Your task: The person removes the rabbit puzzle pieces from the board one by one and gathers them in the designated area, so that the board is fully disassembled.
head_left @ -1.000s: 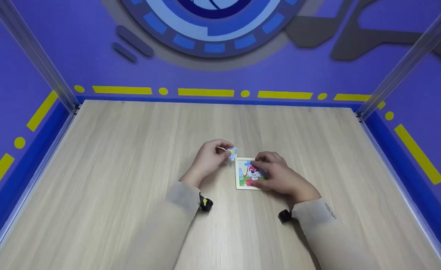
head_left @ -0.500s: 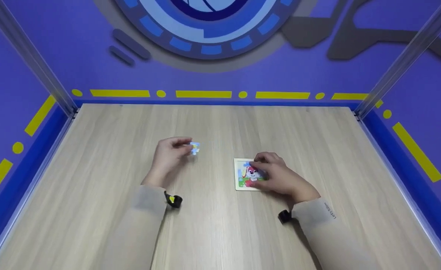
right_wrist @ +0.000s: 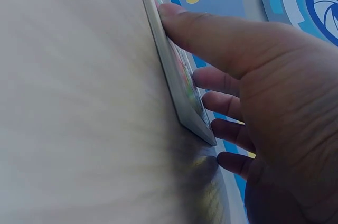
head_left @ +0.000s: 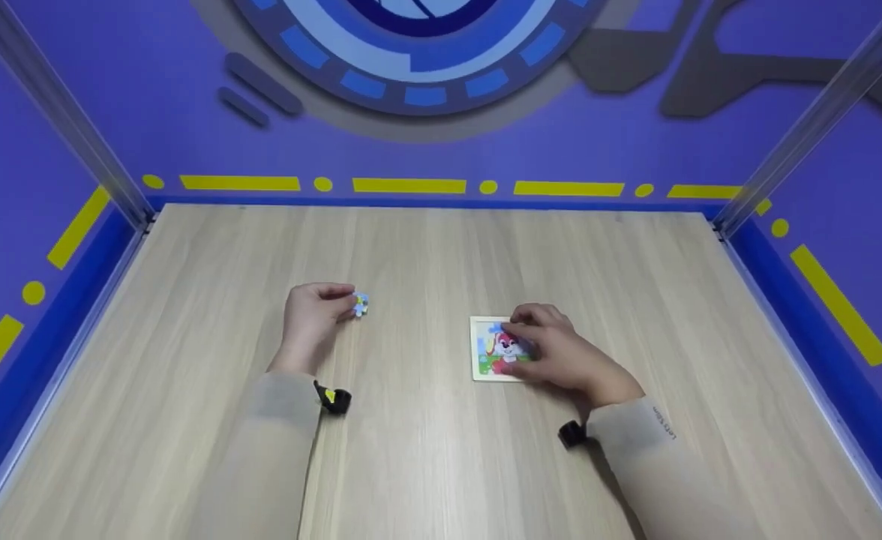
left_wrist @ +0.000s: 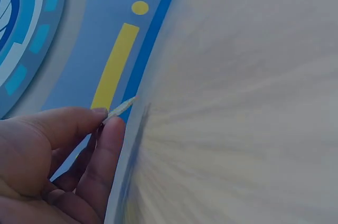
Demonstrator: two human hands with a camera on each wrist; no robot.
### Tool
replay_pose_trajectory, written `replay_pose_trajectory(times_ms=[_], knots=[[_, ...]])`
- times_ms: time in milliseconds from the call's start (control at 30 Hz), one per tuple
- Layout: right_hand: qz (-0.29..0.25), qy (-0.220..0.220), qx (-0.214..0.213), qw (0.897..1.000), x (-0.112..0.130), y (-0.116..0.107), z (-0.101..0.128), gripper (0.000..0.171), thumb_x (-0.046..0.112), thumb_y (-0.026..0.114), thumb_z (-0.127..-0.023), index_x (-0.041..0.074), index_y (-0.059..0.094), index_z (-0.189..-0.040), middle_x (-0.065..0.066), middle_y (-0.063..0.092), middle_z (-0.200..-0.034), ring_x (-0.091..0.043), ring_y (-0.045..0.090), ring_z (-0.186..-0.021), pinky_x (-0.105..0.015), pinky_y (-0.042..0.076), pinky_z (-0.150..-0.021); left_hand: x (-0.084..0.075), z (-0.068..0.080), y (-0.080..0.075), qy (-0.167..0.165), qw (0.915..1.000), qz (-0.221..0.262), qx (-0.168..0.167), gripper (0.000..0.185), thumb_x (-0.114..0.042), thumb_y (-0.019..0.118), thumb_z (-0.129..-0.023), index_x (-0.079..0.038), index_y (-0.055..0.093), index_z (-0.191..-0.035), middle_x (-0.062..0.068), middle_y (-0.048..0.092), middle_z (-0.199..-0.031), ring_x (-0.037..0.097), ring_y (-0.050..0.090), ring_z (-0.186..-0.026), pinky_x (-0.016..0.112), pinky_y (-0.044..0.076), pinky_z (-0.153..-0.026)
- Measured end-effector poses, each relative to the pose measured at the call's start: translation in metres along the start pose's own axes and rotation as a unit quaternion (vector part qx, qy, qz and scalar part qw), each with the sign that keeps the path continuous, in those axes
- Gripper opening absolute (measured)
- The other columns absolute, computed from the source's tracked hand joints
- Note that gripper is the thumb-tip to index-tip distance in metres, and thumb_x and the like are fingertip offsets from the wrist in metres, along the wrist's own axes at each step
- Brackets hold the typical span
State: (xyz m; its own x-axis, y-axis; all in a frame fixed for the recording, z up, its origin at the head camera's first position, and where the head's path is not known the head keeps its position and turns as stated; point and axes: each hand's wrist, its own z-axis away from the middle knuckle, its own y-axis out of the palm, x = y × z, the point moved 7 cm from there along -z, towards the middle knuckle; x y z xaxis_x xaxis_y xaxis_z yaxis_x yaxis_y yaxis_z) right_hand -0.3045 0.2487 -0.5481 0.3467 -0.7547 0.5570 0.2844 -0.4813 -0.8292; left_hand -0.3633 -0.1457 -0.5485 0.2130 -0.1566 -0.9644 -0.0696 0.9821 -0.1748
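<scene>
Since a second ago our left hand (head_left: 312,313) had carried the puzzle piece (head_left: 361,304) left, away from the puzzle board (head_left: 486,349), toward the desk's (head_left: 441,465) left side. It pinched the piece between thumb and fingers. Our right hand (head_left: 557,352) pressed the board mid-desk, fingers spread flat over it.

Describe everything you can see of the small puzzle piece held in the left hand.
The puzzle piece is small, thin and flat, mostly light blue with a touch of yellow. The left hand pinches it between thumb and fingertips, to the left of the puzzle board and apart from it. In the left wrist view only its pale edge shows. Whether it touches the table cannot be told.
</scene>
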Motion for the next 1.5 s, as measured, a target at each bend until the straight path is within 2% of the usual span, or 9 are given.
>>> replay_pose_trajectory(times_ms=[133,267,500,800,1100,1200,1333,1500], knots=[[-0.001,0.004,-0.001,1.000,0.001,-0.001,0.001,0.077,0.045,0.092,-0.095,0.012,0.066,-0.159,-0.004,0.053,-0.161,-0.032,0.038,-0.159,-0.059,0.035,-0.135,-0.002,0.000,-0.003,0.011,0.9975,-0.068,-0.017,0.029,-0.006,0.078,-0.104,0.000,0.081,-0.132,0.021,0.080,-0.131,0.019,0.079,-0.110,0.020,0.064,-0.090],[0.000,0.003,-0.006,1.000,0.002,-0.006,0.000,0.076,0.045,0.092,-0.095,0.012,0.066,-0.159,-0.003,0.053,-0.161,-0.032,0.038,-0.159,-0.060,0.034,-0.135,-0.008,0.000,-0.003,0.025,0.9936,-0.105,-0.033,0.031,-0.007,0.078,-0.104,-0.003,0.081,-0.134,0.018,0.081,-0.135,0.029,0.078,-0.123,0.026,0.064,-0.097],[-0.001,0.005,-0.004,1.000,-0.001,-0.002,0.001,0.077,0.047,0.091,-0.096,0.013,0.066,-0.159,-0.002,0.053,-0.161,-0.032,0.038,-0.158,-0.059,0.036,-0.134,-0.005,0.000,-0.004,0.020,0.9925,-0.113,-0.044,0.032,-0.006,0.077,-0.104,-0.002,0.080,-0.136,0.017,0.081,-0.136,0.030,0.077,-0.126,0.035,0.065,-0.104],[0.002,-0.008,-0.007,1.000,0.001,-0.003,0.002,0.075,0.043,0.091,-0.096,0.010,0.066,-0.158,-0.005,0.054,-0.161,-0.035,0.039,-0.158,-0.062,0.034,-0.134,-0.007,0.001,-0.005,0.040,0.9921,-0.104,-0.058,0.034,-0.006,0.077,-0.103,0.000,0.079,-0.136,0.019,0.081,-0.137,0.033,0.078,-0.127,0.041,0.065,-0.107],[0.004,-0.002,-0.006,1.000,0.000,-0.001,0.002,0.075,0.044,0.090,-0.096,0.011,0.066,-0.159,-0.005,0.053,-0.164,-0.035,0.037,-0.161,-0.063,0.033,-0.135,-0.006,0.004,-0.008,0.044,0.9884,-0.132,-0.060,0.031,-0.008,0.076,-0.105,0.000,0.080,-0.135,0.019,0.081,-0.137,0.035,0.077,-0.128,0.046,0.062,-0.111],[0.006,-0.002,-0.009,1.000,-0.001,-0.001,0.001,0.076,0.045,0.091,-0.095,0.011,0.066,-0.159,-0.005,0.054,-0.164,-0.035,0.038,-0.161,-0.063,0.033,-0.136,-0.009,0.004,-0.008,0.055,0.9870,-0.138,-0.062,0.030,-0.009,0.075,-0.106,0.000,0.080,-0.135,0.019,0.081,-0.136,0.035,0.078,-0.127,0.045,0.063,-0.110],[0.009,-0.005,-0.010,1.000,-0.002,-0.002,0.001,0.075,0.047,0.090,-0.095,0.014,0.067,-0.158,-0.005,0.055,-0.163,-0.035,0.039,-0.160,-0.063,0.035,-0.135,-0.021,0.008,-0.001,0.091,0.9831,-0.147,-0.060,0.029,-0.013,0.075,-0.107,0.000,0.082,-0.132,0.018,0.083,-0.130,0.032,0.080,-0.118,0.041,0.065,-0.101],[-0.008,0.008,-0.006,1.000,-0.006,-0.006,0.003,0.075,0.051,0.091,-0.095,0.019,0.067,-0.159,-0.003,0.054,-0.166,-0.036,0.040,-0.161,-0.065,0.035,-0.135,-0.042,0.022,0.022,0.131,0.9798,-0.148,-0.031,0.029,-0.022,0.076,-0.108,-0.004,0.083,-0.129,0.013,0.084,-0.124,0.027,0.077,-0.107,0.032,0.062,-0.087]])
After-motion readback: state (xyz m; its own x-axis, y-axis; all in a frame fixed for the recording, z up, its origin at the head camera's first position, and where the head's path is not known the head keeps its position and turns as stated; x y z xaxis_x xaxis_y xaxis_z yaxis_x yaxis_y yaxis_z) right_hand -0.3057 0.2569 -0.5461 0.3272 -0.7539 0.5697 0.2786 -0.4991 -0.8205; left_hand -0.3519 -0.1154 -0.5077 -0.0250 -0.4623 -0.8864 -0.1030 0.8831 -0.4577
